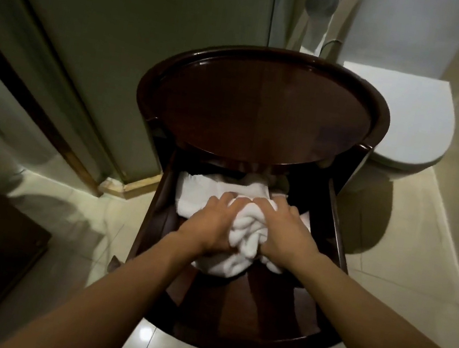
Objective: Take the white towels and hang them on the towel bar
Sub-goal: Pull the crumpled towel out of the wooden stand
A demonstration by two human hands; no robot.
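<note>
Gripping a bunched white towel (246, 230), your 2 hands, left hand (210, 222) and right hand (288, 231), close on it over the open drawer (338, 221). More folded towels (203, 197) lie beneath. Soft, light, floppy: gather thick folds, not 1 edge. No towel bar visible.

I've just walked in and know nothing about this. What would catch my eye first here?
First, the two hands, left hand and right hand, both closed on a bunched white towel in the middle of the picture. They reach into the lower shelf of a dark round wooden stand, whose glossy top fills the centre. A white toilet stands just behind it on the right.
</note>
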